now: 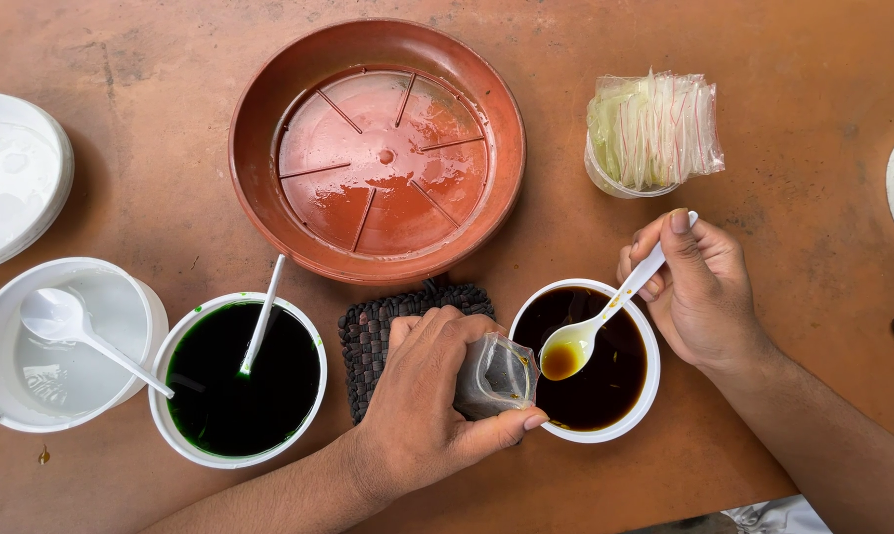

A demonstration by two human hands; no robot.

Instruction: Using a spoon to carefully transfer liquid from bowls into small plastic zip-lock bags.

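Note:
My left hand grips a small clear plastic pouch with its mouth turned toward a white cup of dark brown liquid. My right hand pinches the handle of a white plastic spoon. The spoon's bowl holds amber liquid and hovers over the brown cup, just right of the pouch. Beneath my left hand lies a dark woven coaster.
A white cup of dark green liquid with a white spoon in it stands to the left. Farther left is a white cup with a spoon. A wet terracotta saucer sits behind. A cup of clear pouches stands at the upper right.

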